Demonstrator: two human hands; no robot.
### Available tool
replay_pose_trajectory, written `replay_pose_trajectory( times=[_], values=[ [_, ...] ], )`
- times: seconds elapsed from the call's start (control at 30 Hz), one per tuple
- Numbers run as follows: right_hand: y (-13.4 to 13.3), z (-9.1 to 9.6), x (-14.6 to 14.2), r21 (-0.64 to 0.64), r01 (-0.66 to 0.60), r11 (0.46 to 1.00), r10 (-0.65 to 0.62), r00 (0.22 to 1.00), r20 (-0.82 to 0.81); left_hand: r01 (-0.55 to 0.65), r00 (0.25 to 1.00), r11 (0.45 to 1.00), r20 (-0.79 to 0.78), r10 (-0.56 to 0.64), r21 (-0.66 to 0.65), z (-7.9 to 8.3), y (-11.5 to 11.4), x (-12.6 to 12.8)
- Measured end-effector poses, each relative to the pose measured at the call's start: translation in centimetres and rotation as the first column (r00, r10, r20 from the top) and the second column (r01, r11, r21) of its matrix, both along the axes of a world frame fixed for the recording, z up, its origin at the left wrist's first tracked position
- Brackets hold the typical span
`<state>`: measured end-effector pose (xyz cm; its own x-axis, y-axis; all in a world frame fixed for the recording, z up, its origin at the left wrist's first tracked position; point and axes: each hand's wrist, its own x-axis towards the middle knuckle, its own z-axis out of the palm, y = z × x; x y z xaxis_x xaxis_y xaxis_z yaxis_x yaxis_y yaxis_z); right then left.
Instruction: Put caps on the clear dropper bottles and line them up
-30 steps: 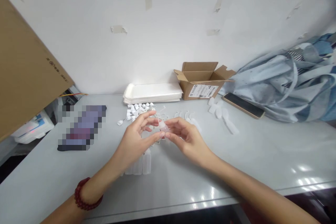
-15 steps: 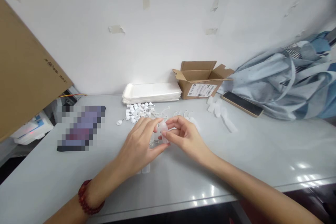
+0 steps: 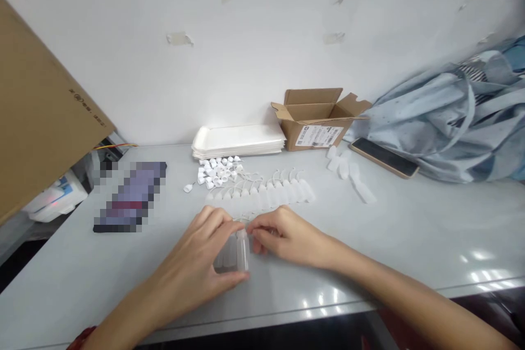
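Observation:
My left hand (image 3: 213, 249) grips a small translucent squeeze bottle (image 3: 243, 254) between thumb at its base and index finger at its neck. Beside it, partly behind my fingers, lie more clear bottles (image 3: 229, 251). My right hand (image 3: 276, 235) is curled closed by the bottle's top, its fingertips close to the neck; what they pinch, if anything, is hidden. Beyond both hands, a row of similar bottles (image 3: 283, 192) lies on the table, thin curved tubes at their tops. Behind the row's left end is a heap of small white caps (image 3: 213, 170), with one cap (image 3: 187, 188) apart.
Stacked white trays or envelopes (image 3: 241, 139) and an open cardboard box (image 3: 314, 134) stand by the wall. A phone (image 3: 384, 157), loose translucent pieces (image 3: 361, 186) and a blue cloth bag (image 3: 435, 126) are at right. A pixelated dark object (image 3: 131, 197) and large cardboard (image 3: 45, 109) are at left.
Both hands have come down nearer the table's front edge. The bottle, tilted between both hands before, now stands more upright in my left hand. The row of bottles behind has come into view.

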<state>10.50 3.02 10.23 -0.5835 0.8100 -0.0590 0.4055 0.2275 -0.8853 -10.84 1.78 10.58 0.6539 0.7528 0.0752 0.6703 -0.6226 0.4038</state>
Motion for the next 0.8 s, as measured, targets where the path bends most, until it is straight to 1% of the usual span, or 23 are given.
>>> replay_pose_trajectory(
  times=[0.1, 0.17, 0.4, 0.63, 0.8],
  values=[
    [0.01, -0.40, -0.09, -0.019, -0.065, 0.998, 0.065, 0.997, 0.038, 0.015, 1.000, 0.999, -0.019, -0.016, -0.034, 0.08, -0.41, 0.03],
    [0.09, -0.57, -0.11, -0.023, -0.080, 0.996, 0.082, 0.995, 0.053, 0.016, 0.999, 0.999, -0.028, -0.018, -0.043, 0.08, -0.36, 0.19],
    [0.19, -0.43, -0.05, 0.012, -0.090, 0.996, 0.088, 0.992, 0.089, -0.014, 0.997, 0.999, -0.070, 0.012, -0.030, -0.13, 0.07, 0.42],
    [0.28, -0.50, 0.03, 0.060, -0.090, 0.994, 0.085, 0.994, 0.072, -0.018, 0.995, 1.000, -0.101, 0.018, 0.000, -0.47, 0.28, 0.40],
    [-0.03, -0.39, 0.00, 0.042, -0.090, 0.995, 0.086, 0.992, 0.087, -0.016, 0.993, 1.000, -0.121, 0.017, 0.008, -0.34, 0.36, 0.26]
  ],
)
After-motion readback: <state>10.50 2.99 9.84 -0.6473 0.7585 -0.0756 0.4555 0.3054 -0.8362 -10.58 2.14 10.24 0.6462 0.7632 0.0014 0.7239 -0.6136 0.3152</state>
